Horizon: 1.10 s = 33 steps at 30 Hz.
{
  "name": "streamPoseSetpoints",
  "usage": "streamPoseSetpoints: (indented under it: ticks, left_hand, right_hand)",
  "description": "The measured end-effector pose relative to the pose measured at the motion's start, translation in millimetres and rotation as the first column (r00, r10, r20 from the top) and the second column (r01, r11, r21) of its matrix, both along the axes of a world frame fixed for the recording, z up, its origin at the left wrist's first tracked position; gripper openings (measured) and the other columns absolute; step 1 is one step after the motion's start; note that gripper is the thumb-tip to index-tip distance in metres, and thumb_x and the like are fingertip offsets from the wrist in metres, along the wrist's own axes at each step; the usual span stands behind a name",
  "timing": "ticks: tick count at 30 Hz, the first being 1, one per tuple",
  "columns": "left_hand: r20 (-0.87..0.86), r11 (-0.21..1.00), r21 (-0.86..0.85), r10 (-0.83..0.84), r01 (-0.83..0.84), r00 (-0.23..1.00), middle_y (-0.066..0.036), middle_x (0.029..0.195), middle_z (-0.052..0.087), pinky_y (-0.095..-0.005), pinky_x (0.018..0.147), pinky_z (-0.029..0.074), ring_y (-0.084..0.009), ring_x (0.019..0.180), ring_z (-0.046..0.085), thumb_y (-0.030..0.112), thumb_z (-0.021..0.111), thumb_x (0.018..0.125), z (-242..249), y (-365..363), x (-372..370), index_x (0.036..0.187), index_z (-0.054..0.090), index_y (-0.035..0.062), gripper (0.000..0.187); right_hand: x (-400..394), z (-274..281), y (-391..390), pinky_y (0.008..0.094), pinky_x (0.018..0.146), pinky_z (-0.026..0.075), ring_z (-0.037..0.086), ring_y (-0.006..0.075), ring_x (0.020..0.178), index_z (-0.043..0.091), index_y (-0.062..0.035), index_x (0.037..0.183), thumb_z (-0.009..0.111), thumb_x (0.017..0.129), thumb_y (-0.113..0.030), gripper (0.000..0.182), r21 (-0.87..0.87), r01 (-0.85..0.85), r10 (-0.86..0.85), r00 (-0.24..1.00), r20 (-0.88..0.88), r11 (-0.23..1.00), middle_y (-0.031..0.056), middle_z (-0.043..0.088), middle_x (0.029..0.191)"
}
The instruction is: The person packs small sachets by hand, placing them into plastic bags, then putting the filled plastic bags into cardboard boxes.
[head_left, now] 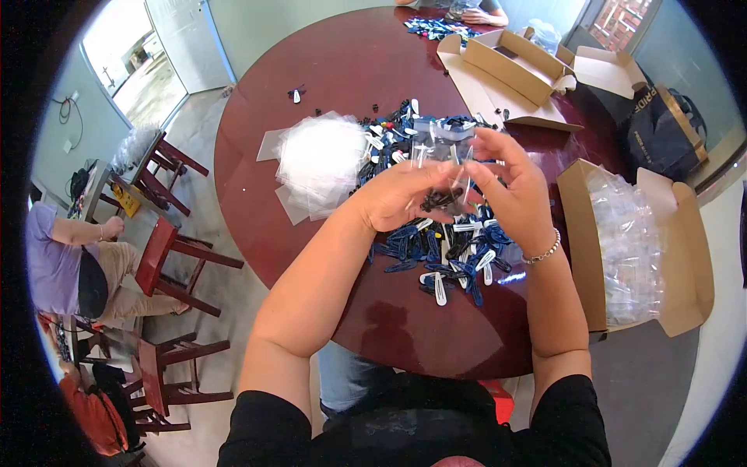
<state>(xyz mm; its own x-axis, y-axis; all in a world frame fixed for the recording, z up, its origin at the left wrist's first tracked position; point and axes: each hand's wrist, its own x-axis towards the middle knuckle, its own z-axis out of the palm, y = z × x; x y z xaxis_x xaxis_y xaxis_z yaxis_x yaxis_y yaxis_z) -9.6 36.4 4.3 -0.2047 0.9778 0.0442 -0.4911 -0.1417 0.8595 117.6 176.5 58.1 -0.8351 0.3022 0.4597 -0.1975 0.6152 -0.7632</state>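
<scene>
While hands (401, 193) (517, 191) hold a bag (433, 149), tabletop (412, 342) separates clips (424, 245) from edge (424, 370).

Left forearm (317, 276) slants up from lower left; right forearm (554, 300) stands steeper at lower right. Near centre — thumbs (485, 179) close — the left hand (398, 194) and right hand (520, 191) curl inward.

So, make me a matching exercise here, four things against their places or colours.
1. Snap hair clips
2. Flat clear plastic sleeves
3. Small clear bag
4. Silver bracelet

A. Around the right wrist
B. Heaped; mostly navy, white, black
C. Spread left of the hair clips
D. Between left hand and right hand

Pairs: 1-B, 2-C, 3-D, 4-A
</scene>
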Motion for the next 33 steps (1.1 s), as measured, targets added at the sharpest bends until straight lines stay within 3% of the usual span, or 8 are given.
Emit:
streamPoseSetpoints:
  ticks: [5,7,10,13,19,23,28,33]
  left_hand:
    - [-0.027,0.994,-0.067,-0.084,0.082,0.996,-0.011,0.113,0.064,-0.0382,0.082,0.052,-0.0223,0.103,0.063,0.05,0.058,0.089,3,0,2,0.125,0.057,0.0109,0.054]
    - [-0.094,0.993,-0.068,-0.102,0.096,0.99,-0.015,0.116,0.062,-0.0296,0.072,0.054,-0.0241,0.106,0.061,0.045,0.055,0.092,3,0,1,0.128,0.053,0.0062,0.052]
    - [-0.228,0.991,-0.09,-0.116,0.098,0.967,-0.013,0.118,0.062,-0.0281,0.075,0.052,-0.0207,0.108,0.06,0.037,0.061,0.09,1,0,1,0.131,0.051,0.0057,0.052]
    - [-0.276,0.995,-0.074,-0.088,0.071,0.957,-0.011,0.115,0.064,-0.0284,0.078,0.051,-0.0187,0.103,0.061,0.03,0.062,0.09,1,3,2,0.131,0.051,0.0032,0.05]
    - [-0.289,0.987,-0.145,0.025,-0.07,0.957,-0.009,0.106,0.066,-0.0252,0.075,0.052,-0.0145,0.093,0.064,0.025,0.064,0.09,-1,8,2,0.121,0.058,0.0027,0.039]
    - [-0.32,0.984,-0.153,0.035,-0.088,0.947,-0.008,0.103,0.067,-0.0235,0.073,0.051,-0.0133,0.091,0.064,0.024,0.064,0.089,1,7,4,0.12,0.059,0.003,0.038]
    - [-0.377,0.983,-0.153,0.033,-0.097,0.925,-0.009,0.105,0.067,-0.0234,0.073,0.051,-0.0134,0.092,0.064,0.025,0.064,0.089,3,7,7,0.12,0.059,0.0012,0.04]
    - [-0.404,0.98,-0.173,0.021,-0.098,0.915,-0.008,0.104,0.067,-0.0232,0.074,0.051,-0.0122,0.09,0.063,0.027,0.064,0.089,3,8,11,0.119,0.059,0.0017,0.039]
  right_hand:
    - [-4,-6,0,0.0257,0.081,0.052,0.061,0.0124,0.091,0.051,0.0009,0.125,0.064,0.088,-0.006,0.04,-0.357,-0.104,0.121,0.992,0.024,0.928,0.0079,0.063,0.101]
    - [-5,-8,1,0.0242,0.069,0.052,0.063,0.0118,0.083,0.057,0.002,0.116,0.068,0.085,-0.01,0.036,-0.432,-0.138,0.122,0.99,-0.066,0.891,0.011,0.066,0.095]
    - [-1,-7,8,0.0215,0.071,0.049,0.059,0.0064,0.079,0.067,0.0018,0.095,0.069,0.083,-0.004,0.013,-0.09,-0.028,0.039,0.992,0.117,0.996,0.0024,0.065,0.086]
    - [3,0,9,0.0197,0.065,0.046,0.057,0.0047,0.074,0.069,0.0016,0.09,0.069,0.083,-0.005,0.009,0.067,0.063,-0.058,0.996,-0.061,0.996,0.0011,0.066,0.083]
    - [21,46,55,0.0173,0.059,0.043,0.056,0.0028,0.067,0.069,0.0016,0.089,0.066,0.086,-0.007,0.01,0.07,0.315,-0.304,0.943,-0.133,0.946,-0.0013,0.064,0.073]
    - [57,67,108,0.0192,0.055,0.042,0.055,0.0034,0.064,0.068,0.001,0.089,0.065,0.087,-0.009,0.011,0.135,0.45,-0.432,0.89,-0.146,0.883,-0.0014,0.063,0.072]
    - [117,69,139,0.0231,0.057,0.044,0.056,0.0071,0.061,0.067,0.0023,0.088,0.067,0.085,-0.015,0.017,0.488,0.704,-0.705,0.673,-0.224,0.517,0.0031,0.064,0.068]
    - [158,31,181,0.0243,0.062,0.048,0.061,0.01,0.065,0.066,0.0022,0.093,0.068,0.084,-0.018,0.022,0.487,0.709,-0.761,0.636,-0.129,0.511,0.0059,0.067,0.07]
